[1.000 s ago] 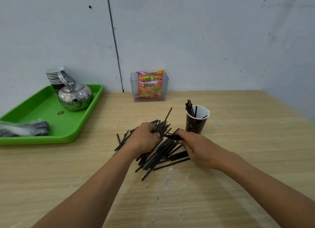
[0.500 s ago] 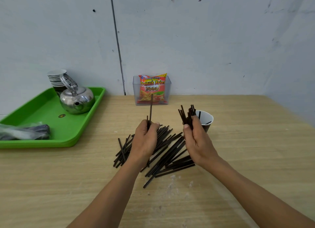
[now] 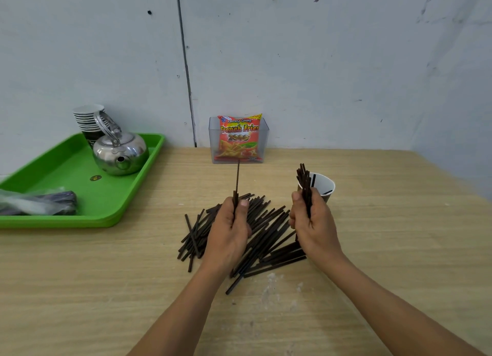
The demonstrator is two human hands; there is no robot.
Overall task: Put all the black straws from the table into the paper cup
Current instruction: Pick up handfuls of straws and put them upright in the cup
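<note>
A heap of black straws (image 3: 269, 236) lies on the wooden table in front of me. My left hand (image 3: 229, 230) is raised over the heap and grips a single black straw (image 3: 237, 180) that stands upright. My right hand (image 3: 312, 228) grips a bundle of several black straws (image 3: 304, 180), held upright just left of the paper cup (image 3: 323, 188). The cup stands behind my right hand, partly hidden by it, with a couple of straws inside.
A green tray (image 3: 66, 188) at the left holds a steel kettle (image 3: 119, 153), stacked cups (image 3: 87, 118) and a plastic-wrapped bundle (image 3: 37, 204). A clear box with a French fries snack bag (image 3: 238, 140) stands by the wall.
Both hands rose off the heap, each holding straws upright. Since half a second ago they have barely moved.
</note>
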